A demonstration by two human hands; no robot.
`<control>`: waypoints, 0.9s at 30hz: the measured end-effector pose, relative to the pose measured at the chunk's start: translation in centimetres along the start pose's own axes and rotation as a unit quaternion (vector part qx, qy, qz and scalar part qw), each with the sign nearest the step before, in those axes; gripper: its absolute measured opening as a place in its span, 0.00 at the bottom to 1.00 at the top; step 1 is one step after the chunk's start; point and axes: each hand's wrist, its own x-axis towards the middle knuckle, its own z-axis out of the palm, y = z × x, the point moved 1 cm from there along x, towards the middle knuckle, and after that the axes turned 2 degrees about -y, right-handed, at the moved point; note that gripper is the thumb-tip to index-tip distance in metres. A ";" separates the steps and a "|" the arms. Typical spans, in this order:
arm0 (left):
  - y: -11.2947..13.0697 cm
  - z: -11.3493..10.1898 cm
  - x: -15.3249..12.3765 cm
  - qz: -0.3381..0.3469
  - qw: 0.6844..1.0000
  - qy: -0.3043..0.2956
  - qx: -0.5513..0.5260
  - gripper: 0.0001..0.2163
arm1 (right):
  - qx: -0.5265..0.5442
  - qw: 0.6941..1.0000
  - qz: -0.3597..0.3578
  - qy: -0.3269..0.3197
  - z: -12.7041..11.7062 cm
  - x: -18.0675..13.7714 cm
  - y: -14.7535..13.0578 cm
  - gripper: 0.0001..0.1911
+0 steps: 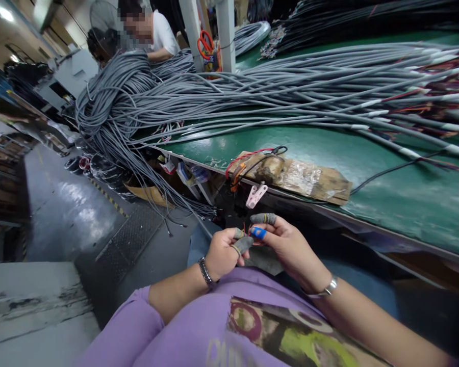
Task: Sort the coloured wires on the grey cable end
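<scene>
Both hands meet at six o'clock below the bench [405, 199]: the left hand [222, 252] and right hand [286, 244] pinch thin red wires [248, 230] between capped fingertips, apparently sorting strands; the next move calls for fine separation.

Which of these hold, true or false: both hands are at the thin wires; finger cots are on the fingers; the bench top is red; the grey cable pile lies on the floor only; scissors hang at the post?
1. Both the left hand and the right hand pinch the thin wires. True.
2. Finger cots cover some fingertips. True.
3. The bench top is red. False: it is green.
4. The grey cable pile lies only on the floor. False: it lies across the bench and hangs over its edge.
5. Orange-handled scissors hang at the white post. True.
</scene>
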 end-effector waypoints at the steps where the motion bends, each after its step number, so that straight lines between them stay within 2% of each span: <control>1: 0.0 0.0 0.1 -0.001 1.000 0.002 -0.003 0.17 | 0.002 1.000 -0.006 0.005 0.0 0.0 0.1 0.19; 6: 0.0 -0.1 0.2 -0.003 1.000 0.002 -0.027 0.19 | 0.028 1.000 -0.002 0.009 -0.2 0.1 0.3 0.17; 12: 1.0 -1.0 -0.1 -0.005 0.997 -0.029 -0.067 0.21 | 0.098 0.994 0.040 0.040 -1.9 0.8 -0.1 0.13; 17: 1.8 -1.6 0.4 0.006 0.990 -0.057 -0.129 0.21 | 0.133 0.986 0.095 -0.012 -2.1 1.6 -1.3 0.18; 21: 2.7 -1.8 1.0 -0.025 0.984 -0.077 -0.161 0.22 | 0.156 0.976 0.127 -0.083 -1.0 2.4 -2.8 0.22; 24: 3.6 -1.8 1.3 -0.042 0.981 -0.078 -0.172 0.23 | 0.147 0.977 0.113 -0.107 -0.3 3.0 -3.5 0.23; 27: 4.2 -1.7 1.6 -0.054 0.979 -0.078 -0.181 0.22 | 0.125 0.985 0.072 -0.094 0.1 3.6 -3.7 0.20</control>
